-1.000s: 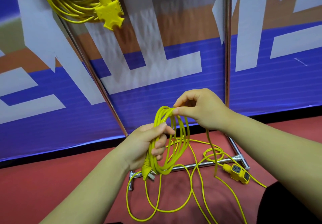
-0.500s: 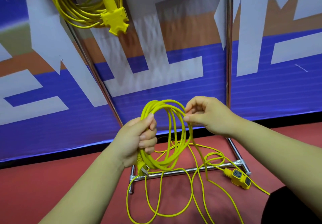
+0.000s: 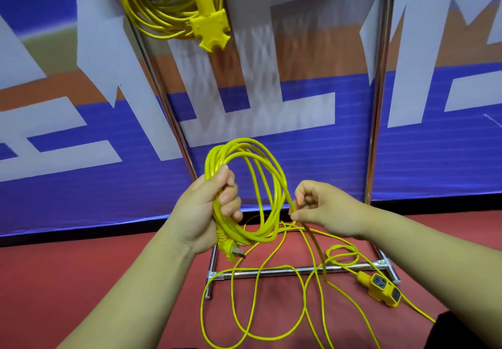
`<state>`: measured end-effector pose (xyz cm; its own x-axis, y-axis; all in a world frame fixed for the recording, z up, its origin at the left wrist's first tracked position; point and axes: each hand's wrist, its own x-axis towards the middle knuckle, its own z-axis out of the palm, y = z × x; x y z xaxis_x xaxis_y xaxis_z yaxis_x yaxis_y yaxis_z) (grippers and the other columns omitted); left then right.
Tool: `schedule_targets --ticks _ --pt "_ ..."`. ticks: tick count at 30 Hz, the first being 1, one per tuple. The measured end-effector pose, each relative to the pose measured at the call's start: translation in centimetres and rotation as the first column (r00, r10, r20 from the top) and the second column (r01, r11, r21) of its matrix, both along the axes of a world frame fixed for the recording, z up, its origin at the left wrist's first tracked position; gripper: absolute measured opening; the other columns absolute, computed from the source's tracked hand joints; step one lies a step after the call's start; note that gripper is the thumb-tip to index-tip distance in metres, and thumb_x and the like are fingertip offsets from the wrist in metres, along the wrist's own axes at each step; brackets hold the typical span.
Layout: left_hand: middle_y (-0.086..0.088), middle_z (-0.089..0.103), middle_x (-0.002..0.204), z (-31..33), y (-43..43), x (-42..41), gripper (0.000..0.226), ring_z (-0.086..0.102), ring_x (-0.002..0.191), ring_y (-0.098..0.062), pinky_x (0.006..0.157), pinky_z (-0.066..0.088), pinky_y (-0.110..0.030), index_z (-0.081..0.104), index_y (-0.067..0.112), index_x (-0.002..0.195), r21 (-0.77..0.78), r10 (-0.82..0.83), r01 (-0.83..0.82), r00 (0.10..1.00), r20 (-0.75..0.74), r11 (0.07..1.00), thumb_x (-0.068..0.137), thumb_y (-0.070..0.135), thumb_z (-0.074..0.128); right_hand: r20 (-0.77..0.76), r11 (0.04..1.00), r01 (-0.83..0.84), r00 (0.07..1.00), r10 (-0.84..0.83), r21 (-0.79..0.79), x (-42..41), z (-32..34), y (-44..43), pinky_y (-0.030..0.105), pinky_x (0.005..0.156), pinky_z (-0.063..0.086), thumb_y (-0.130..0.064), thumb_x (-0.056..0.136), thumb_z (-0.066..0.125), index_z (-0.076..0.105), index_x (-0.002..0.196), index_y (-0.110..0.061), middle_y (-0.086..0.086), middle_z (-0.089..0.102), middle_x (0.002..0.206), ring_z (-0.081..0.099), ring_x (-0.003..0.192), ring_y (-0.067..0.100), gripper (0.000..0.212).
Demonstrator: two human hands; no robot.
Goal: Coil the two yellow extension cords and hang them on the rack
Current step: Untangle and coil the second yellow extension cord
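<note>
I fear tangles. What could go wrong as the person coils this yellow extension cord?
1. The loose cord crosses itself over the rack's base bar; pulled in by the right hand, it may knot or snag.
2. The socket block lies beside the bar and could catch there.
3. Loops of the coil might slip from the left hand.

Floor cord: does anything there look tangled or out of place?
The cord sprawls in crossed loops over the rack's base bar; its socket lies by the bar's right end. No damage shows.
</note>
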<state>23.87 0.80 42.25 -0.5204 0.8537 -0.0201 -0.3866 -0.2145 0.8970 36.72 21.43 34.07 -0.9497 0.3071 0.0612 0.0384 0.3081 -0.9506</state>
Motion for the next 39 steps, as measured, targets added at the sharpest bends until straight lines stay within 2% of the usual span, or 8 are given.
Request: schedule_targets --ticks 3,7,11,16,19,25,32,39 --pt "0.010 0.033 0.048 0.0 -0.4 -0.9 0.022 0.030 0.035 0.000 0.041 0.033 -0.016 0.058 0.018 0.086 0.092 0.019 -0.024 0.998 0.055 0.996 0.095 0.036 0.051 0.106 0.996 -0.082 0.991 0.077 0.045 -0.1 -1.0 -0.5 0.043 0.074 0.049 -0.020 0.079 0.076 0.051 0.079 -0.031 0.021 0.065 0.086 0.061 0.077 0.027 0.027" --pt "0.010 0.031 0.045 0.6 -1.2 -2.2 0.020 0.029 0.032 -0.001 0.036 0.031 -0.014 0.058 0.020 0.087 0.150 0.095 -0.115 0.987 0.132 0.982 0.095 0.036 0.049 0.209 0.995 -0.081 0.976 0.067 0.064 -0.2 -2.2 -1.1 0.045 0.069 0.051 -0.010 0.082 0.075 0.052 0.083 -0.025 0.010 0.068 0.079 0.064 0.072 0.030 0.027" --pt "0.008 0.031 0.049 -0.4 -1.4 -3.0 0.015 0.028 0.035 -0.001 0.037 0.029 -0.016 0.059 0.017 0.083 0.044 0.214 -0.217 0.975 0.057 0.975 0.088 0.031 0.059 0.107 0.996 0.075 0.992 -0.068 -0.054 -0.6 -0.7 -1.2 0.039 0.066 0.056 0.004 0.084 0.073 0.056 0.087 -0.009 0.004 0.063 0.069 0.064 0.064 0.019 0.022" --pt "0.001 0.039 0.055 -3.5 -0.5 -2.7 0.011 0.030 0.039 -0.008 0.041 0.031 -0.020 0.062 0.012 0.093 -0.238 0.253 -0.295 0.948 -0.193 0.925 0.086 0.014 0.070 -0.123 0.961 0.174 0.971 -0.203 -0.217 -0.8 3.1 -2.2 0.028 0.061 0.053 0.005 0.080 0.076 0.060 0.087 -0.009 0.011 0.057 0.072 0.058 0.067 0.022 0.022" --pt "-0.003 0.047 0.062 -5.0 0.5 -1.8 0.019 0.030 0.041 -0.009 0.042 0.032 -0.021 0.068 0.006 0.105 -0.342 0.187 -0.238 0.966 -0.177 0.909 0.086 0.010 0.072 -0.204 0.941 0.191 0.946 -0.253 -0.281 -1.0 4.6 -2.7 0.029 0.068 0.057 0.002 0.081 0.077 0.062 0.085 -0.014 -0.001 0.060 0.066 0.062 0.066 0.015 0.022" --pt "-0.004 0.058 0.066 -6.4 2.5 1.1 0.026 0.034 0.040 -0.007 0.042 0.036 -0.022 0.068 0.008 0.115 -0.398 -0.013 -0.028 0.995 -0.102 0.917 0.088 0.008 0.070 -0.212 0.882 0.202 0.925 -0.314 -0.425 -0.9 5.4 -3.1 0.034 0.068 0.059 -0.002 0.083 0.076 0.064 0.092 -0.014 0.000 0.065 0.075 0.066 0.071 0.012 0.020" --pt "-0.004 0.056 0.065 -7.0 4.3 3.5 0.026 0.036 0.038 -0.007 0.043 0.040 -0.023 0.066 0.000 0.110 -0.451 -0.176 0.098 0.975 -0.135 0.887 0.088 0.013 0.072 -0.199 0.836 0.273 0.893 -0.405 -0.476 -0.1 5.7 -2.0 0.040 0.076 0.060 -0.005 0.083 0.077 0.069 0.096 -0.018 -0.003 0.070 0.082 0.069 0.074 0.011 0.020" --pt "-0.005 0.054 0.064 -5.3 5.5 4.3 0.010 0.034 0.036 -0.006 0.041 0.039 -0.022 0.061 0.008 0.091 -0.394 -0.144 0.079 0.980 -0.138 0.916 0.088 0.013 0.070 -0.217 0.865 0.292 0.889 -0.403 -0.408 2.0 5.5 -0.4 0.036 0.076 0.060 -0.016 0.086 0.075 0.070 0.103 -0.017 0.001 0.070 0.085 0.068 0.075 0.012 0.018"
